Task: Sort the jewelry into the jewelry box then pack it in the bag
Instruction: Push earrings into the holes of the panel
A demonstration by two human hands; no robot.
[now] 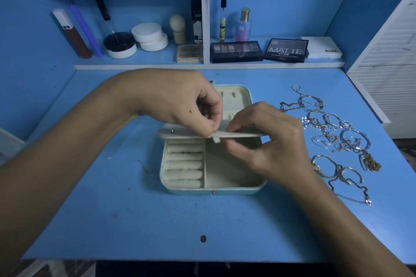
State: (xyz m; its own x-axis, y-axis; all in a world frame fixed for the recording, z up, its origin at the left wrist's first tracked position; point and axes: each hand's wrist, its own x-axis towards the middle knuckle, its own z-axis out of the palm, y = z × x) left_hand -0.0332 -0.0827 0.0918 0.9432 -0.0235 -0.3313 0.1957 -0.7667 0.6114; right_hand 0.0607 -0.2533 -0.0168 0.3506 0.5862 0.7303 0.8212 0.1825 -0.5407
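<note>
A pale teal jewelry box (211, 190) lies open in the middle of the blue table, with cream ring rolls on the left and an open compartment on the right. A flat cream earring panel (180, 134) is raised level above the box. My left hand (180, 101) pinches something tiny at the panel's middle edge. My right hand (267, 139) pinches the panel from the right, thumb under and fingers on top. One small stud (172, 130) sits in the panel's left part. A pile of gold and silver jewelry (337, 137) lies to the right of the box.
A shelf (202, 66) at the back holds cosmetics: tubes, white jars, perfume bottles and eyeshadow palettes (286, 49). A white slatted panel (387, 58) stands at the right. A small brown spot (203, 238) marks the table near its front edge.
</note>
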